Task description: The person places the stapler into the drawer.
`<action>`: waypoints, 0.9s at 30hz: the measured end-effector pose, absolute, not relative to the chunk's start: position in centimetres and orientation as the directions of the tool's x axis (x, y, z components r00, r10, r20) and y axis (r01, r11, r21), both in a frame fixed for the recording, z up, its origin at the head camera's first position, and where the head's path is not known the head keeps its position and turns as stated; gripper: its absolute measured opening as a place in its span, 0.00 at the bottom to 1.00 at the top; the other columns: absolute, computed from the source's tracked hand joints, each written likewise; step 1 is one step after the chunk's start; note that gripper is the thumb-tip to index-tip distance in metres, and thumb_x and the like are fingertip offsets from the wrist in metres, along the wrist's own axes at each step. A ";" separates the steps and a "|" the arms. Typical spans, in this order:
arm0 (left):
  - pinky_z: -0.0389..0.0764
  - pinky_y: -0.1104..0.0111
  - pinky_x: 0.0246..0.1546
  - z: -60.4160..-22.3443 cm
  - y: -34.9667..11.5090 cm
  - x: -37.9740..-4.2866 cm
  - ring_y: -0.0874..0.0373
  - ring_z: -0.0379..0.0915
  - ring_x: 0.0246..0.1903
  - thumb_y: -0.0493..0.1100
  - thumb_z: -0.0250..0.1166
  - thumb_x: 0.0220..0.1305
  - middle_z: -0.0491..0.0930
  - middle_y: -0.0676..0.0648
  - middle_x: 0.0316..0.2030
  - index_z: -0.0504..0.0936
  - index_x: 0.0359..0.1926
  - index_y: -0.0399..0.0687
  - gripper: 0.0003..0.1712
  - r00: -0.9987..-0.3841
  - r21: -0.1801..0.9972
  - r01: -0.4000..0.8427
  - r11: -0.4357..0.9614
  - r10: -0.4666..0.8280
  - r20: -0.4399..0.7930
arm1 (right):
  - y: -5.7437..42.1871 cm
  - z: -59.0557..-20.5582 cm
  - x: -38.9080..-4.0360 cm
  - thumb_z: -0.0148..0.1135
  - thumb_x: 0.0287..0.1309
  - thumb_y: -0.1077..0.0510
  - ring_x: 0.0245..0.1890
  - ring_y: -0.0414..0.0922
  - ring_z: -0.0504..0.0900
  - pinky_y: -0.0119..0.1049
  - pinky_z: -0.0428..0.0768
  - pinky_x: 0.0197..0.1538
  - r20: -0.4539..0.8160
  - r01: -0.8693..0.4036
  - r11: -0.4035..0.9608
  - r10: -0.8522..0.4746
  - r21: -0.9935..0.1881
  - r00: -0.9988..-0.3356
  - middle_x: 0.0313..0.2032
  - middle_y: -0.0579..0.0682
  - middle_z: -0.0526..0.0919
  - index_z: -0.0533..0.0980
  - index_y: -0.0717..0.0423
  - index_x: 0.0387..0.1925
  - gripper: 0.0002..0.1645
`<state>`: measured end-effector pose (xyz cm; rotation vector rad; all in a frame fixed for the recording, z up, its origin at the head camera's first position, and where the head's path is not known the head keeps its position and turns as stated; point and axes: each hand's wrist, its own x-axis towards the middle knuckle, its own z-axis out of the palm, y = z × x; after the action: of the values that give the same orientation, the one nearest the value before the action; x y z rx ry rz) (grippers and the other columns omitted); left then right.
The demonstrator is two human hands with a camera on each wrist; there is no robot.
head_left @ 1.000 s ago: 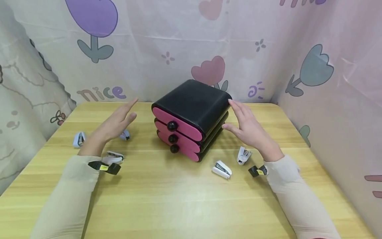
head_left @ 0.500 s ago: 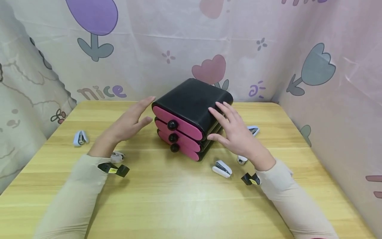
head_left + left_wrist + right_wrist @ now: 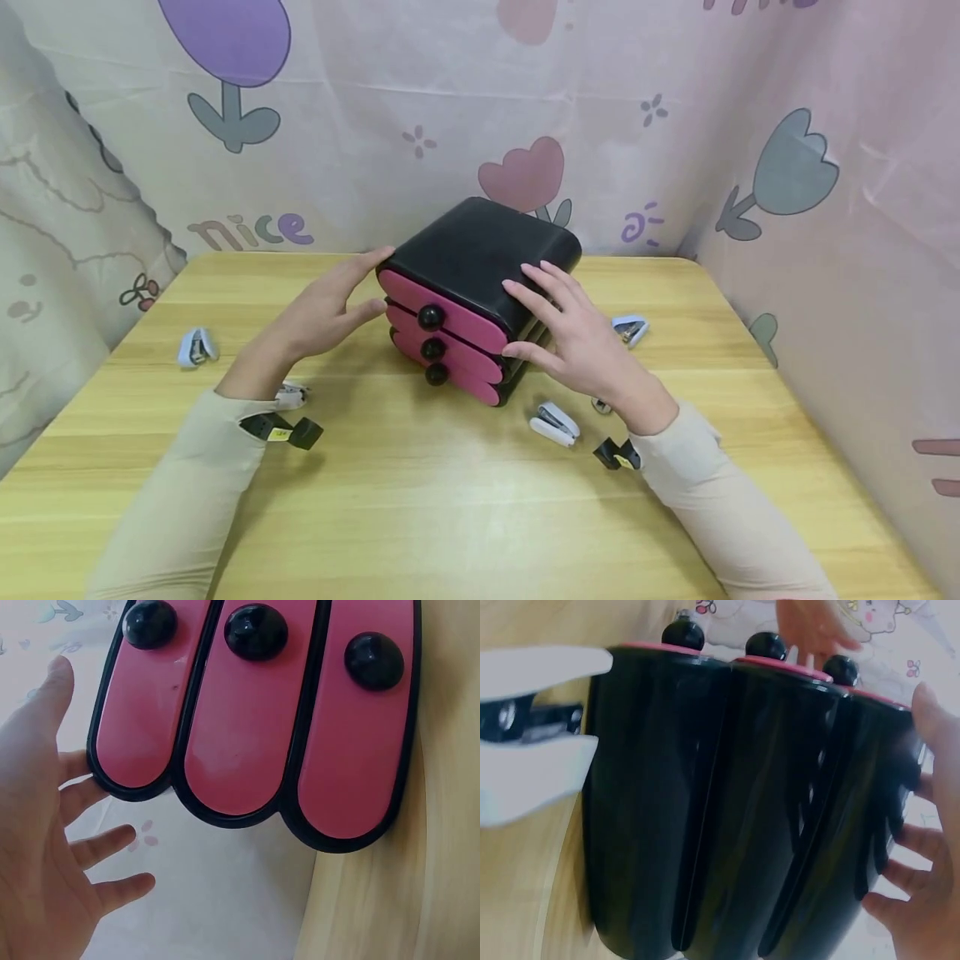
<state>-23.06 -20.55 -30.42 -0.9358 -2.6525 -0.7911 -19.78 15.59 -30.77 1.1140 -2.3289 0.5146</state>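
Observation:
A black case [image 3: 480, 250] of three stacked drawers with pink fronts [image 3: 442, 312] and round black knobs [image 3: 431, 317] stands at an angle on the table. At its left front corner is my left hand [image 3: 311, 317], fingers extended; in the left wrist view its fingertips meet the case's edge [image 3: 97, 769]. My right hand [image 3: 581, 346] lies along the right side, its spread fingers on the top's rounded edge and its thumb near the front corner. In the right wrist view those fingers [image 3: 915, 859] touch the black shell [image 3: 772, 795]. Neither hand grips anything.
Several small staplers lie around: a pale blue one [image 3: 197, 347] far left, a white one [image 3: 291, 395] partly behind the left wrist, a white one [image 3: 554, 423] before the case, another [image 3: 601, 406] mostly hidden, and a pale blue one [image 3: 630, 329] at right. A printed curtain [image 3: 360, 125] hangs behind.
Both hands have moved inward to the case from either side. The right hand has shifted left and nearer, onto the top edge, uncovering the pale blue stapler. The case looks almost unmoved.

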 end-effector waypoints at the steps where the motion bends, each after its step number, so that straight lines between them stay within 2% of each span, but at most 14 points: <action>1: 0.55 0.45 0.68 -30.4 -20.6 -22.9 0.44 0.51 0.71 0.58 0.57 0.70 0.57 0.45 0.73 0.55 0.76 0.56 0.40 -0.770 0.410 0.637 0.653 0.516 0.376 | 15.7 -30.8 -19.8 0.45 0.61 0.25 0.73 0.55 0.52 0.52 0.60 0.70 0.590 -0.804 0.583 -0.611 -0.116 -0.528 0.71 0.56 0.60 0.64 0.48 0.71 0.47; 8: 0.60 0.48 0.67 -30.5 -20.9 -22.3 0.43 0.58 0.68 0.57 0.64 0.66 0.64 0.44 0.70 0.60 0.74 0.51 0.41 -0.698 0.271 0.700 0.661 0.553 0.454 | 16.1 -31.0 -20.2 0.49 0.62 0.26 0.72 0.57 0.54 0.50 0.56 0.72 0.619 -0.847 0.515 -0.626 -0.128 -0.474 0.70 0.57 0.63 0.67 0.51 0.69 0.45; 11: 0.60 0.48 0.67 -30.5 -21.1 -22.5 0.44 0.58 0.68 0.57 0.64 0.65 0.64 0.45 0.70 0.63 0.73 0.50 0.40 -0.668 0.252 0.725 0.641 0.567 0.481 | 16.1 -31.1 -20.4 0.50 0.62 0.27 0.72 0.57 0.56 0.51 0.56 0.72 0.636 -0.861 0.490 -0.623 -0.137 -0.456 0.69 0.57 0.65 0.68 0.51 0.68 0.44; 17: 0.58 0.46 0.67 -29.5 -20.3 -24.0 0.47 0.54 0.70 0.60 0.60 0.67 0.59 0.49 0.72 0.63 0.73 0.55 0.37 -0.667 0.301 0.740 0.602 0.598 0.444 | 15.8 -31.1 -20.6 0.51 0.63 0.29 0.71 0.57 0.57 0.51 0.56 0.72 0.657 -0.870 0.474 -0.613 -0.138 -0.438 0.69 0.56 0.66 0.69 0.52 0.67 0.42; 22: 0.57 0.47 0.68 -28.8 -19.2 -25.1 0.50 0.51 0.72 0.61 0.61 0.66 0.56 0.52 0.74 0.62 0.73 0.58 0.39 -0.672 0.296 0.740 0.604 0.641 0.372 | 15.2 -30.8 -20.3 0.45 0.65 0.28 0.71 0.58 0.57 0.51 0.54 0.72 0.640 -0.869 0.485 -0.637 -0.102 -0.431 0.68 0.57 0.66 0.69 0.53 0.67 0.43; 27: 0.54 0.45 0.69 -28.5 -18.6 -25.4 0.53 0.44 0.74 0.61 0.63 0.64 0.52 0.53 0.75 0.60 0.74 0.60 0.41 -0.677 0.312 0.736 0.601 0.660 0.325 | 14.5 -30.0 -19.8 0.38 0.67 0.28 0.72 0.56 0.56 0.52 0.53 0.72 0.576 -0.842 0.537 -0.676 -0.044 -0.461 0.69 0.55 0.65 0.66 0.49 0.70 0.42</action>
<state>-25.42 -18.57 -28.48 -1.1664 -2.6505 -0.6363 -19.81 14.46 -29.97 1.2287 -2.2780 0.4445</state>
